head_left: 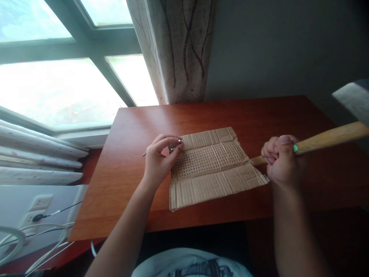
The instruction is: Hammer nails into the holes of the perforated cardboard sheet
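A flattened piece of cardboard lies on the red-brown wooden table; its middle strip is full of small holes. My left hand is at the cardboard's upper left corner, fingers pinched on a small metal nail there. Another thin metal point sticks out behind the hand on its left. My right hand is closed round the wooden handle of a hammer. The handle rises to the right, and its blurred grey head is at the frame's right edge, above the table.
A window and a patterned curtain stand behind the table. A grey wall is at the back right. At lower left are a wall socket with a plug and several white cables. The table's front edge runs just above my lap.
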`<control>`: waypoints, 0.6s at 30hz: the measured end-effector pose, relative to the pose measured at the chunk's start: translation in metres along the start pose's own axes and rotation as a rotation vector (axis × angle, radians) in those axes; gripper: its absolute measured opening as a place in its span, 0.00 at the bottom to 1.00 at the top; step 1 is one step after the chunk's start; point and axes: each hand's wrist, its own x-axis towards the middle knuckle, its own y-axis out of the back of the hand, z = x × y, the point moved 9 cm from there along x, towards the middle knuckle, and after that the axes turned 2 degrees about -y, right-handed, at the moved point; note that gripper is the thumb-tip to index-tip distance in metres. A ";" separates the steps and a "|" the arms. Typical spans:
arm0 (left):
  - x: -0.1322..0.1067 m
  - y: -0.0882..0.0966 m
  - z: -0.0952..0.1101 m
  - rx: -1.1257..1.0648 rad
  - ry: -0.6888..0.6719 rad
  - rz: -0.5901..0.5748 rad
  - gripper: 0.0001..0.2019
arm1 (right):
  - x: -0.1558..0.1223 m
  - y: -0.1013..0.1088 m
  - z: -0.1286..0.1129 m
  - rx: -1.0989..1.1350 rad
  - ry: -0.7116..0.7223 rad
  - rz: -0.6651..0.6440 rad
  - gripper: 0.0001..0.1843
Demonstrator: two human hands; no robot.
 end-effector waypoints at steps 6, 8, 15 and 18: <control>-0.003 -0.002 -0.004 0.001 0.034 0.035 0.02 | 0.000 0.000 0.001 0.017 -0.003 -0.008 0.27; -0.003 -0.003 -0.005 -0.006 0.042 0.045 0.02 | 0.000 0.000 0.000 0.022 0.001 -0.009 0.27; -0.005 -0.003 -0.006 0.002 0.019 0.058 0.02 | 0.001 -0.002 0.000 0.030 0.024 -0.038 0.26; -0.005 -0.004 -0.006 -0.001 0.007 0.050 0.02 | 0.004 -0.008 0.002 0.024 0.013 -0.097 0.27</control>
